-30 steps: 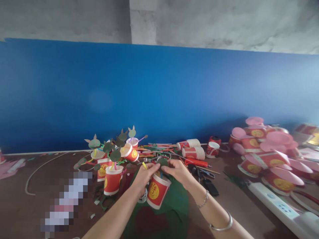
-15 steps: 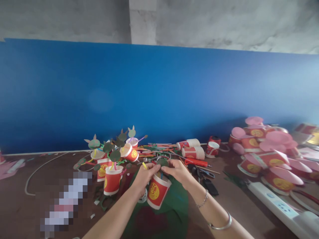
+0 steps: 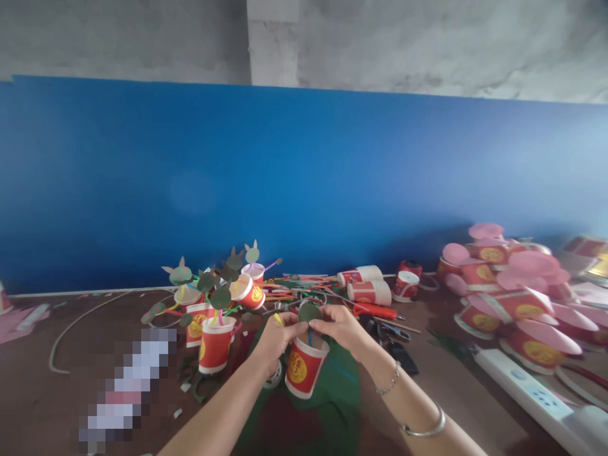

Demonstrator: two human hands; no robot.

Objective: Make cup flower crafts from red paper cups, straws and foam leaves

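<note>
A red paper cup (image 3: 303, 369) with a yellow emblem stands upright in front of me, a blue straw (image 3: 310, 337) rising from its mouth. On top of the straw is a dark green paper disc (image 3: 310, 312). My left hand (image 3: 284, 332) pinches the disc's lower edge from the left, and a yellow strip (image 3: 278, 320) shows by its fingers. From the right, my right hand (image 3: 338, 323) grips the same disc with thumb and forefinger. A white tape roll (image 3: 274, 376) lies partly hidden beside the cup.
Finished-looking cups with green animal heads (image 3: 217, 345) stand at left. Cups with pink discs (image 3: 532, 345) are heaped at right, behind a white power strip (image 3: 527, 386). Stacked cups (image 3: 368, 292), a red-handled tool (image 3: 377, 310) and colored straws lie toward the blue panel (image 3: 304, 177).
The cup has gone from tilted to nearly upright and shifted slightly right. More of the blue straw shows below the disc. Both hands still hold the disc.
</note>
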